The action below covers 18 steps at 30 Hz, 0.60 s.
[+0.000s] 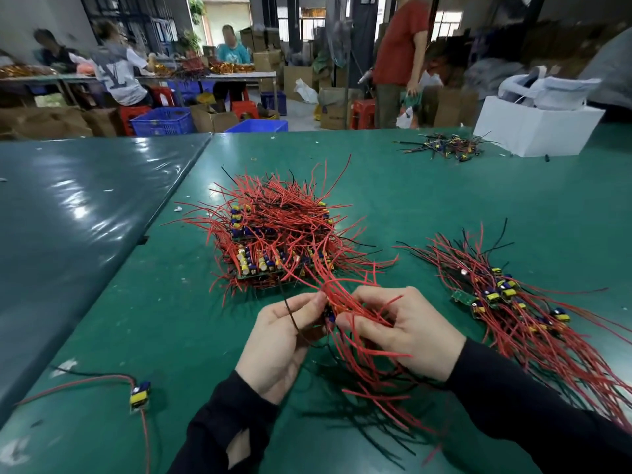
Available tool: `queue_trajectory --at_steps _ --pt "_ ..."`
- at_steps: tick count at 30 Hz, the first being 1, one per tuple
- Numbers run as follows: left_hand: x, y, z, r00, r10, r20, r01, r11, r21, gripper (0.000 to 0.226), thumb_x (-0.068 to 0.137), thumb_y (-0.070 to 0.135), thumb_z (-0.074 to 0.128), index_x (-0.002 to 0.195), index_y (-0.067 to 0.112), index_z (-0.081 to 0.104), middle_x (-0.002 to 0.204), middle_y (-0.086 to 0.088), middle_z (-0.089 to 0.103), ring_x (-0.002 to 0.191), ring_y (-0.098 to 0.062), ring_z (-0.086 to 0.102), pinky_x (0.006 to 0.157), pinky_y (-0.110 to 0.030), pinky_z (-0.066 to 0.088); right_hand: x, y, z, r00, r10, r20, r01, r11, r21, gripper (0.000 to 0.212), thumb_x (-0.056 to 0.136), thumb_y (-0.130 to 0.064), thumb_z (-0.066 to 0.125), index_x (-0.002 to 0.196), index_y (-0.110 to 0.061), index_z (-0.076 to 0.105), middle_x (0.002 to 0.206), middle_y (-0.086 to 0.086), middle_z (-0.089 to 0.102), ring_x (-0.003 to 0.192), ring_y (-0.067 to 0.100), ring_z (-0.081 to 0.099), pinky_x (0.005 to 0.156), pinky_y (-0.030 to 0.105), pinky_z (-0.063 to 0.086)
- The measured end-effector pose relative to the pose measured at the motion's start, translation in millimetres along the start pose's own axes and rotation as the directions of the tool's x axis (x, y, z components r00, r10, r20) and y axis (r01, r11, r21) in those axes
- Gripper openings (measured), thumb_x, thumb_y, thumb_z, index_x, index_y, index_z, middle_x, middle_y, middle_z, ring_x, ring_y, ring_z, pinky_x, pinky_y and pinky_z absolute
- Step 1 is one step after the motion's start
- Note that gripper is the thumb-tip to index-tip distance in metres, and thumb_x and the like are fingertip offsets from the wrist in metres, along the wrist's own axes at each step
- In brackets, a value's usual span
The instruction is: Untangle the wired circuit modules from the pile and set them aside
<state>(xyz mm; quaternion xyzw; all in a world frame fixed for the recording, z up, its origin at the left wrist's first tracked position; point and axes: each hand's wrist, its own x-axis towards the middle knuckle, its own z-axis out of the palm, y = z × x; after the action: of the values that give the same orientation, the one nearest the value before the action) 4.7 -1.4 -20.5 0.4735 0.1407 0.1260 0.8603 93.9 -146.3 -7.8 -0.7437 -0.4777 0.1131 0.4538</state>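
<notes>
Far left on the green table [427, 186]: one lone module [139, 395] with red and black leads. Centre: the pile [273, 241] of boards and red wires, near the hands. Left hand [280, 343] pinches a small module [329, 316], a black wire looped over its fingers. Right hand [407, 331] has fingers curled around a bundle of red wires [362, 336] trailing toward the person. Right: sorted modules [506, 302] lie in a row, apart from the pile. Far right, a white box [537, 128].
</notes>
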Motion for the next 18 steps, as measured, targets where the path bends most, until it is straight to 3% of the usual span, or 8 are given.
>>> queue_trajectory --at_steps 7,11,15,18 --pt "1 1 -1 0.989 -0.124 0.077 0.123 0.992 0.012 0.021 0.069 0.020 0.064 0.076 0.004 0.076 0.078 -0.008 0.070 0.065 -0.011 0.061 0.064 -0.019 0.051 -2 1 -8 0.997 -0.024 0.078 0.019 0.998 0.064 0.016 0.090 -0.024 0.063 0.074 -0.026 0.062 0.062 -0.011 0.046 0.058 0.002 0.038 0.055 0.020 0.035" --pt "-1 6 -2 0.951 -0.274 0.146 0.291 0.951 -0.107 0.020 0.066 0.022 0.066 0.073 0.005 0.075 0.075 -0.008 0.068 0.060 -0.012 0.061 0.058 -0.020 0.054 -3 0 -12 0.986 -0.034 0.161 0.005 0.984 0.178 0.016 0.090 -0.026 0.058 0.084 -0.012 0.063 0.071 -0.005 0.047 0.066 0.006 0.040 0.060 0.025 0.035" --pt "1 14 -9 0.976 -0.217 0.005 0.217 0.974 -0.059 0.015 0.063 0.023 0.069 0.070 0.010 0.074 0.073 -0.005 0.069 0.057 -0.012 0.064 0.056 -0.020 0.055 0 4 -20 0.986 0.014 0.168 -0.025 0.998 0.064 0.033 0.090 -0.040 0.056 0.086 -0.007 0.060 0.073 0.000 0.046 0.068 0.010 0.040 0.063 0.031 0.037" --pt "7 20 -17 0.974 -0.112 -0.199 0.093 0.991 -0.100 0.012 0.071 0.019 0.065 0.070 0.008 0.071 0.066 -0.005 0.068 0.055 -0.012 0.065 0.055 -0.020 0.056 7 12 -36 0.989 0.117 0.086 -0.108 0.988 -0.107 0.028 0.086 -0.041 0.059 0.087 -0.014 0.065 0.074 0.006 0.058 0.068 0.012 0.047 0.070 0.039 0.046"
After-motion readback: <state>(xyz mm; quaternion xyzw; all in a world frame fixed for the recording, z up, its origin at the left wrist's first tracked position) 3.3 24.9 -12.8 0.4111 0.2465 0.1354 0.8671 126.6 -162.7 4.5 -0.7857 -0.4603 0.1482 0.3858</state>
